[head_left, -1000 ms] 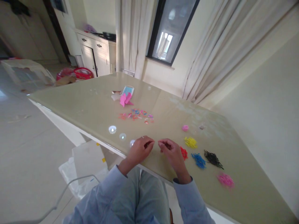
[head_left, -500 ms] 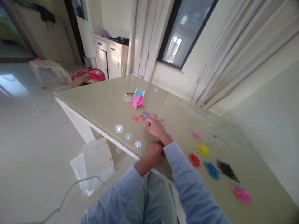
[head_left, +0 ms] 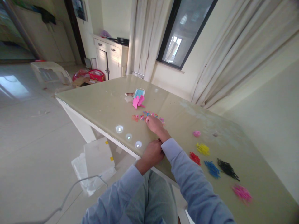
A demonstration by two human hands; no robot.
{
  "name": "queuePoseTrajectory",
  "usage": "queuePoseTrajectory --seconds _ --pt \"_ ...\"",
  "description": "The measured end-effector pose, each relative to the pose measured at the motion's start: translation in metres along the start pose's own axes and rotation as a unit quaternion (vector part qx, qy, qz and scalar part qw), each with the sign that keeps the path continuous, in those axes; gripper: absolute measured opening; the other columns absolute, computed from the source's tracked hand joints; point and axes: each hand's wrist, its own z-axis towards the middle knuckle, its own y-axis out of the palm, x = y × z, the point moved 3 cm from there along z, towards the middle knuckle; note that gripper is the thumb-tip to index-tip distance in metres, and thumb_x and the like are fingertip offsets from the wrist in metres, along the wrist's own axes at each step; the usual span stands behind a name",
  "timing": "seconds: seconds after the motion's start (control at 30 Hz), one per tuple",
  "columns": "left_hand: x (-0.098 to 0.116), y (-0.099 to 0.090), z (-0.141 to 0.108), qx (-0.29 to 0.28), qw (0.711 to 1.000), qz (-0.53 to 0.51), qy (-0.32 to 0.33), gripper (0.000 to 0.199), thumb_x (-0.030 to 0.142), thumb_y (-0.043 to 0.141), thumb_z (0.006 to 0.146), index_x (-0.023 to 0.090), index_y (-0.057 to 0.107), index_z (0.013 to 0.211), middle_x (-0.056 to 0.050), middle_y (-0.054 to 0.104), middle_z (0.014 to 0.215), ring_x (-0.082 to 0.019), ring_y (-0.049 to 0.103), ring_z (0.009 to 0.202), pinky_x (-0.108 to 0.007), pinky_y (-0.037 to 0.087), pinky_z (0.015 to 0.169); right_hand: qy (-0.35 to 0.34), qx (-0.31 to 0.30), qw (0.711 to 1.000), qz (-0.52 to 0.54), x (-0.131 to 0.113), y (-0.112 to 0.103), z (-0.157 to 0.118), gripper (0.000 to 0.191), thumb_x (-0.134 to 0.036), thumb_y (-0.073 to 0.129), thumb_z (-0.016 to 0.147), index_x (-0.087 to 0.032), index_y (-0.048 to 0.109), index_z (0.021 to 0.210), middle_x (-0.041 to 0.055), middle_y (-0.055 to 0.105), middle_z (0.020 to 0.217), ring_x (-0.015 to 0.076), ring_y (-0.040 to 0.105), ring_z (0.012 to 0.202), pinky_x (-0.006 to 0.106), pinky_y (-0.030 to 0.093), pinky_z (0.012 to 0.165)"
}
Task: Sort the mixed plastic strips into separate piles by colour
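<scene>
My right hand (head_left: 155, 125) reaches over the table, its fingertips pinched together at the near edge of a mixed pile of small coloured bands (head_left: 142, 117). Whatever lies between those fingertips is too small to make out. Close to the table's front edge, my left hand (head_left: 152, 153) is curled, partly tucked beneath my right wrist. Its fingertips are hidden, and so is anything inside them. Farther right lie sorted heaps of thin strips or bands: yellow (head_left: 202, 149), red (head_left: 194, 158), blue (head_left: 211, 169), black (head_left: 227, 169) and pink (head_left: 242, 193).
Beyond the mixed pile are a bright pink folded piece (head_left: 138, 101) and a blue-and-white packet (head_left: 139, 92). A small pink clump (head_left: 196, 133) sits on the right of the table (head_left: 100, 102). A white chair (head_left: 50, 73) and a cabinet (head_left: 112, 57) stand behind.
My right hand has shifted very slightly, with its fingertips dipping toward the mixed pile. My left hand stays beneath the right wrist. The heaps look the same.
</scene>
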Motion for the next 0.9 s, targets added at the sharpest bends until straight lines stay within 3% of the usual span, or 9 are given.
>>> queuePoseTrajectory --seconds 0.23,0.5,0.67,0.83,0.9 --pt "0.001 -0.002 -0.001 -0.008 1.0 0.004 -0.006 0.029 0.012 0.05 0.08 0.014 0.072 0.099 -0.013 0.072 0.102 -0.024 0.068 0.091 -0.033 0.053 0.083 -0.019 0.008 0.998 0.06 0.009 0.006 0.0 0.022 -0.014 0.044 0.095 -0.019 0.065 0.096 0.0118 0.071 0.101 0.0224 0.064 0.094 0.03 0.041 0.077" --pt "0.003 -0.004 -0.001 0.003 1.0 0.0 0.003 0.025 0.017 0.048 0.086 0.016 0.073 0.09 -0.009 0.071 0.089 -0.021 0.066 0.086 -0.032 0.052 0.079 -0.023 0.037 0.964 0.262 0.026 0.008 -0.016 0.022 -0.006 0.045 0.084 -0.02 0.049 0.068 0.0009 0.061 0.073 0.0137 0.055 0.07 0.023 0.039 0.063" --pt "0.002 -0.004 -0.001 0.015 1.0 -0.015 0.008 0.025 0.018 0.049 0.088 0.017 0.073 0.095 -0.008 0.072 0.094 -0.021 0.066 0.089 -0.031 0.051 0.083 -0.009 0.02 0.899 0.438 0.036 0.005 -0.039 0.016 -0.022 0.046 0.088 -0.021 0.047 0.072 -0.0043 0.054 0.066 0.0073 0.043 0.046 0.02 0.035 0.046" --pt "0.001 -0.003 0.0 0.025 0.999 -0.023 0.014 0.024 0.015 0.051 0.087 0.017 0.073 0.095 -0.008 0.072 0.096 -0.02 0.066 0.091 -0.03 0.05 0.084 -0.016 0.015 0.821 0.57 0.046 -0.008 -0.081 0.03 -0.05 0.053 0.086 -0.022 0.045 0.077 -0.0051 0.05 0.069 0.0063 0.038 0.047 0.019 0.032 0.043" --pt "0.001 -0.004 -0.001 0.028 0.999 -0.02 0.014 0.022 0.014 0.051 0.086 0.017 0.072 0.093 -0.008 0.071 0.094 -0.02 0.065 0.089 -0.029 0.049 0.082 -0.017 0.006 0.774 0.633 0.051 -0.014 -0.1 0.035 -0.053 0.061 0.081 -0.022 0.045 0.077 -0.0049 0.049 0.071 0.0062 0.037 0.048 0.019 0.032 0.045"
